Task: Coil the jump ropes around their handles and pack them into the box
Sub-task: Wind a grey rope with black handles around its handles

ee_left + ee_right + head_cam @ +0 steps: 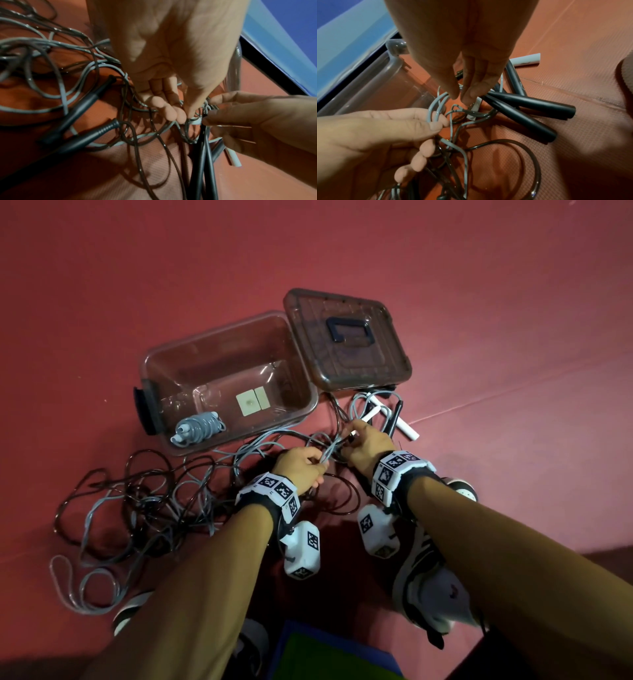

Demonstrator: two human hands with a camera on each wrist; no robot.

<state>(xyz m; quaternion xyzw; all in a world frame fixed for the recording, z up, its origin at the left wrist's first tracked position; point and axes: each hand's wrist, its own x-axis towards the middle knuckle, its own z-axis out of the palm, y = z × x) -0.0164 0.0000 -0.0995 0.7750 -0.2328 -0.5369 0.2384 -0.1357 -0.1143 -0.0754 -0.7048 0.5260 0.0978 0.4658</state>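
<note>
Ropes, grey (202,498) and dark (102,491), sprawl tangled on the red mat (479,285) before you. Your left hand (301,467) pinches a grey loop; your right hand (368,445) pinches cord beside the black handles (522,108). One coiled grey rope (198,428) lies in the clear box's (219,337) near-left corner, leaving most of its floor free, lid (346,340) alongside.

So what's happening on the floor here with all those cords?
A person is sorting a tangle of jump ropes on a red mat. The left hand pinches a loop of grey rope, and the right hand pinches at a white handle near the black handles. One coiled grey rope already lies in the clear box, whose lid lies alongside. Most rope is still loose.
</note>
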